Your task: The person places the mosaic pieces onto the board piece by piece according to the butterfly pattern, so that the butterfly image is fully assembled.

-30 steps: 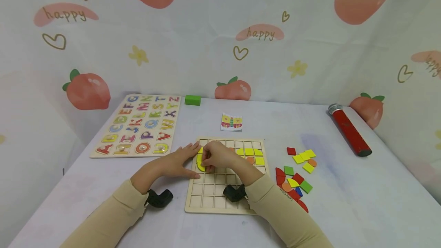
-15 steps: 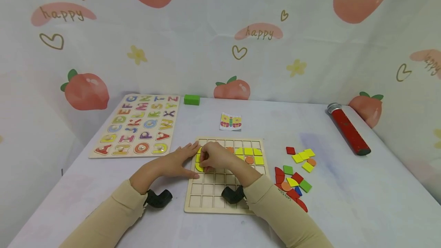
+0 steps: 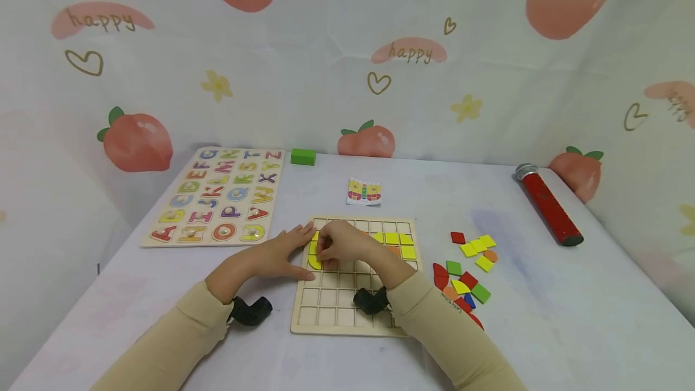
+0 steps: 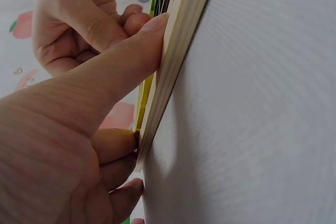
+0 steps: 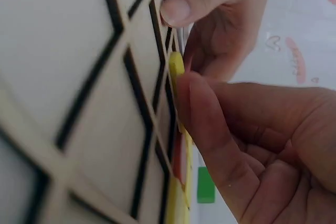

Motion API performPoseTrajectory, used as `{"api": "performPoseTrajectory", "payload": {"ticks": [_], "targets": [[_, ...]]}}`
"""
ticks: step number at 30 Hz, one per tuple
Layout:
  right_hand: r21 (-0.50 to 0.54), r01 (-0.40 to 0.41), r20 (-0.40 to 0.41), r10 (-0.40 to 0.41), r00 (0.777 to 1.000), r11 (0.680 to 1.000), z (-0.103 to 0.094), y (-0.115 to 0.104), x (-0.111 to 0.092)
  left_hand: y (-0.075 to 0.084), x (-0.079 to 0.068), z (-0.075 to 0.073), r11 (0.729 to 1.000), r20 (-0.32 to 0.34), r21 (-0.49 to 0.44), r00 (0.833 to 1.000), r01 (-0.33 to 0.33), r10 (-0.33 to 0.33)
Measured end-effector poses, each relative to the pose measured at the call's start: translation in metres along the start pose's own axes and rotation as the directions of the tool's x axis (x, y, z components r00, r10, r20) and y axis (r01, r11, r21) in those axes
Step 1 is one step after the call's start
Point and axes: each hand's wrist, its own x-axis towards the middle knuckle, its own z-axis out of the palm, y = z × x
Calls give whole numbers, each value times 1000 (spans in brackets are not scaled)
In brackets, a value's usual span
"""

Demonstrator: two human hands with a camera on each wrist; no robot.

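A square wooden grid board (image 3: 326, 317) lies on the table, with yellow and orange tiles in its far rows. My left hand (image 3: 276, 256) rests along the board's left edge; in the left wrist view its thumb (image 4: 123, 64) lies straight on the rim. My right hand (image 3: 344, 243) reaches over the board to the left column. Its thumb and a bent finger pinch at a yellow rounded tile (image 3: 314, 262). In the right wrist view this tile (image 5: 176, 65) shows at the fingertips, low against the grid. The right hand hides several squares behind it.
Loose red, green, yellow, orange and blue tiles (image 3: 453, 268) lie right of the board. Behind it is a small butterfly picture card (image 3: 364, 192). An alphabet puzzle board (image 3: 217, 198) lies at left, a green block (image 3: 303, 157) behind, a red microphone-like cylinder (image 3: 549, 207) at right.
My right hand stays at the yellow rounded tile and shifts only slightly. My left hand keeps its place on the board's edge.
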Motion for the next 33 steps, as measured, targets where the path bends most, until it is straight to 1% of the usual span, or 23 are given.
{"api": "performPoseTrajectory", "payload": {"ticks": [4,8,15,20,23,27,30,33], "targets": [[-13,-16,-12,16,1000,1000,-12,5,-6,0,1,0,1000,9,2,1000,19,-19],[5,-37,-43,37,998,999,-28,19,-20,2,3,0,999,11,14,999,38,-39],[35,-116,-118,119,986,993,-61,50,-60,6,2,-2,998,7,29,998,63,-63],[59,-134,-172,142,975,989,-87,77,-91,5,0,-1,998,8,19,998,66,-67],[66,-164,-217,174,960,984,-99,92,-108,5,0,0,998,6,18,998,65,-65],[50,-252,-272,256,928,966,-111,107,-128,4,0,1,998,3,14,998,60,-60],[50,-297,-293,299,908,953,-117,116,-144,4,0,1,998,0,15,998,64,-64],[62,-325,-304,328,894,944,-119,127,-159,4,0,1,998,-1,21,998,63,-63]]}}
